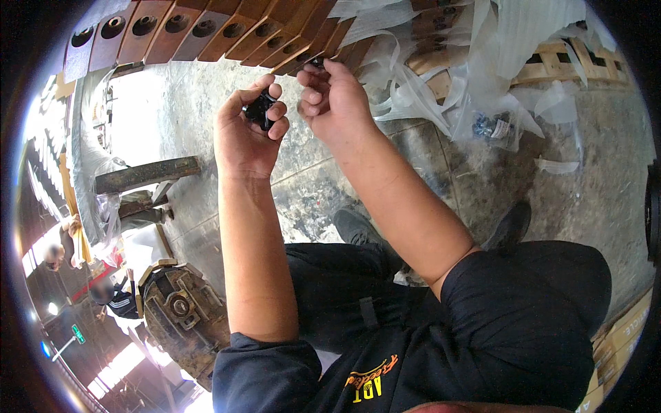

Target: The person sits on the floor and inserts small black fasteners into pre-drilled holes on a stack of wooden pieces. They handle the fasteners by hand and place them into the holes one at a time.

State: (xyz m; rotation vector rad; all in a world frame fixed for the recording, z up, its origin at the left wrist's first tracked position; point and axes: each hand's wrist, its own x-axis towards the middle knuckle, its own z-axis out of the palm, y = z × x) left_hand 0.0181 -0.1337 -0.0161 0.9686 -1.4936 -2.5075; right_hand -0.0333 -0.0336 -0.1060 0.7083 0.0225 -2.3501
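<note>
My left hand (244, 134) is closed around a cluster of small black parts (259, 109), held palm up with the fingers curled over them. To its right, my right hand (337, 100) pinches a small black part (317, 62) between thumb and forefinger, against or just beside the lower edge of the brown wooden pieces (227, 38). Those pieces stand side by side in a row, and several show a round dark hole in their faces. Too little of the pinched part shows to tell its exact kind.
White foam wrapping (392, 82) hangs and lies to the right of the row. A clear bag of small dark parts (492, 127) rests on the concrete floor (441, 172). A wooden pallet (551, 65) stands behind. At left are a dark beam (148, 174) and a worn machine (180, 306); other people are farther off.
</note>
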